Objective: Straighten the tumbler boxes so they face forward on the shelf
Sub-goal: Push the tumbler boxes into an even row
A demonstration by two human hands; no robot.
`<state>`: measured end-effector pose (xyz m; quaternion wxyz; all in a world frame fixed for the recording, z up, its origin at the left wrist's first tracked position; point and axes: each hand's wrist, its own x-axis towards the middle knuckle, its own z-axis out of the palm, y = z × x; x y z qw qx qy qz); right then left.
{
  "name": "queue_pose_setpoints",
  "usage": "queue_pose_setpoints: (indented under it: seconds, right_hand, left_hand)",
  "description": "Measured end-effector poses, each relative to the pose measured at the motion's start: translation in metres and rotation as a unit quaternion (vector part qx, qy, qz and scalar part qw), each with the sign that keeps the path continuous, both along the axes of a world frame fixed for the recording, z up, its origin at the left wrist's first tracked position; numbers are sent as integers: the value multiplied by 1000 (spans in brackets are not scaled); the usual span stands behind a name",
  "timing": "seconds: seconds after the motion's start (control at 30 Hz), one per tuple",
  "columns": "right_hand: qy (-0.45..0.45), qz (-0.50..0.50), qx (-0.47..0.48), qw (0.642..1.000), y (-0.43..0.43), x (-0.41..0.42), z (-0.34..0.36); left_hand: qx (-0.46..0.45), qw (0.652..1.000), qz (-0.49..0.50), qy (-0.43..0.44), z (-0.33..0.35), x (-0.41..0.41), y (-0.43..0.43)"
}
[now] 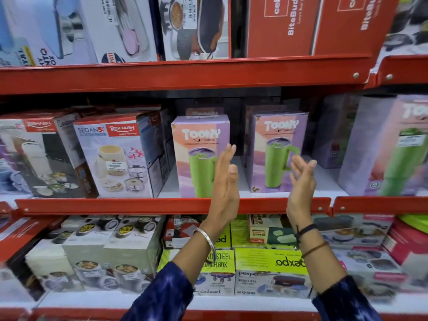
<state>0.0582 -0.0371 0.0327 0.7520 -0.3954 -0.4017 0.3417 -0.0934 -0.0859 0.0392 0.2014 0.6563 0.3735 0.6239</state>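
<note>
Two purple-and-pink Toony tumbler boxes with a green tumbler printed on them stand on the middle shelf (162,205). The left box (196,144) faces forward at the shelf front. The right box (275,147) stands a little further back, turned slightly. A third tumbler box (389,147) sits at the far right, angled. My left hand (225,179) is raised open in front of the left box's right edge, not touching it. Just in front of the right box, my right hand (301,181) is also raised open, palm inward, holding nothing.
Rishabh lunch-carrier boxes (115,156) fill the shelf left of the tumbler boxes. More tumbler boxes stand behind in the dark. Red BiteBuddy boxes (301,24) sit on the shelf above, and green lunch boxes (266,262) on the shelf below.
</note>
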Motion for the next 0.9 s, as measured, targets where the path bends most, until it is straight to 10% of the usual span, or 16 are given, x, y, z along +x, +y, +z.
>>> queue_pose_setpoints:
  seconds: [0.27, 0.9]
  right_hand:
    - [-89, 44, -65, 993, 44, 49, -2]
    - [-124, 158, -77, 977, 11, 74, -3]
  left_hand:
    - [-177, 983, -27, -30, -3, 44, 51]
    - [-206, 976, 10, -75, -8, 52, 36]
